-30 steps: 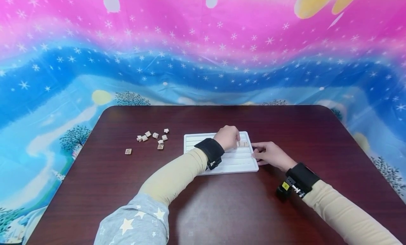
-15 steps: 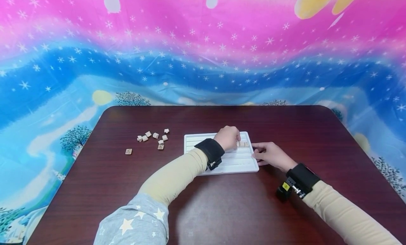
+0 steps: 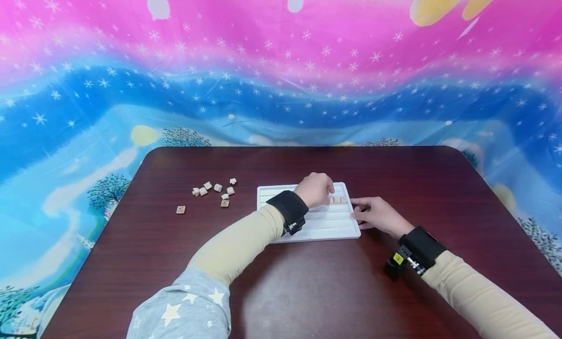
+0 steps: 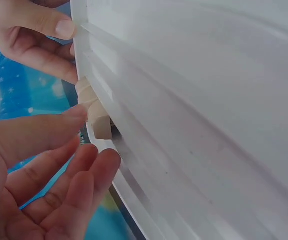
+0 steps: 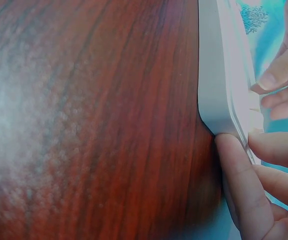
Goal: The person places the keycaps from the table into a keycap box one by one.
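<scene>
Reddish-brown counter [image 3: 307, 295] bears a white ridged tray [image 3: 327, 227], edge pinched by the right hand [image 3: 378, 216], while the left hand [image 3: 313, 189], fingers loose, touches a pale tile [image 4: 100, 122] with its thumb.

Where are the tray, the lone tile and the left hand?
Tray [image 3: 330, 223], head view: bare ridged floor.
Lone tile [image 3: 181, 209], head view: upper face.
Left hand [image 3: 313, 189], head view: back of the hand.
</scene>
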The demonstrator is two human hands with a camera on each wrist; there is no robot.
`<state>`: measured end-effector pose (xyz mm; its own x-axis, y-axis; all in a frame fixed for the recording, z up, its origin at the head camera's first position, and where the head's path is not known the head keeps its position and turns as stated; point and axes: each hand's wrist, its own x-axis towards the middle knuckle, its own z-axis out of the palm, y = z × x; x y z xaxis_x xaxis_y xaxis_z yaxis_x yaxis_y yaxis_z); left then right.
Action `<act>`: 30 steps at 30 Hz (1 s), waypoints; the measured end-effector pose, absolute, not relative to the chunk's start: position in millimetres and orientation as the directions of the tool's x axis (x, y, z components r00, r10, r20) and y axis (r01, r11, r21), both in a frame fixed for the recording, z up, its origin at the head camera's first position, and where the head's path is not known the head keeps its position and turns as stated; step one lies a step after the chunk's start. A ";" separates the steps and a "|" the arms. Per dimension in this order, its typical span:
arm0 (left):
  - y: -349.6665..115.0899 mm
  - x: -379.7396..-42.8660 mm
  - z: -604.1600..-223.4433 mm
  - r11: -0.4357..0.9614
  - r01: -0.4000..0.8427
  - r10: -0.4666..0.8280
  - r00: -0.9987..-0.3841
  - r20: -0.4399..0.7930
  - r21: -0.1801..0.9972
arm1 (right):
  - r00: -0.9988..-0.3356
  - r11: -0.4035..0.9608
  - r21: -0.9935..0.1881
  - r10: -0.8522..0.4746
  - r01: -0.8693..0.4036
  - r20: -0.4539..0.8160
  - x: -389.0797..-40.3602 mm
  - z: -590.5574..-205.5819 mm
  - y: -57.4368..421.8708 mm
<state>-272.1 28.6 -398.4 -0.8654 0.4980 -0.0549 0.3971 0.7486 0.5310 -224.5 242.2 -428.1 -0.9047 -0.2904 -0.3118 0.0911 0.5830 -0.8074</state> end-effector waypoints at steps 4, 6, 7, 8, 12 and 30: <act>23.9 -268.6 -395.8 0.750 0.422 0.509 -0.860 -0.037 0.510 | -0.903 0.585 -0.805 -0.289 0.095 -0.317 -223.7 -427.2 242.4; 20.6 -266.5 -392.2 0.739 0.435 0.517 -0.855 -0.020 0.514 | -0.903 0.583 -0.807 -0.289 0.097 -0.317 -223.6 -426.4 243.2; 18.8 -265.7 -390.2 0.732 0.445 0.523 -0.852 -0.007 0.515 | -0.904 0.582 -0.807 -0.286 0.099 -0.317 -223.6 -425.9 243.7; 16.7 -265.0 -388.2 0.726 0.455 0.528 -0.849 0.006 0.516 | -0.905 0.581 -0.808 -0.285 0.100 -0.317 -223.4 -425.1 244.2; 5.3 -262.6 -383.0 0.706 0.483 0.541 -0.840 0.046 0.518 | -0.904 0.577 -0.811 -0.289 0.097 -0.314 -223.5 -423.5 244.5; -65.3 -250.8 -398.0 0.680 0.549 0.547 -0.821 0.162 0.486 | -0.909 0.598 -0.797 -0.281 0.087 -0.310 -222.1 -423.1 240.7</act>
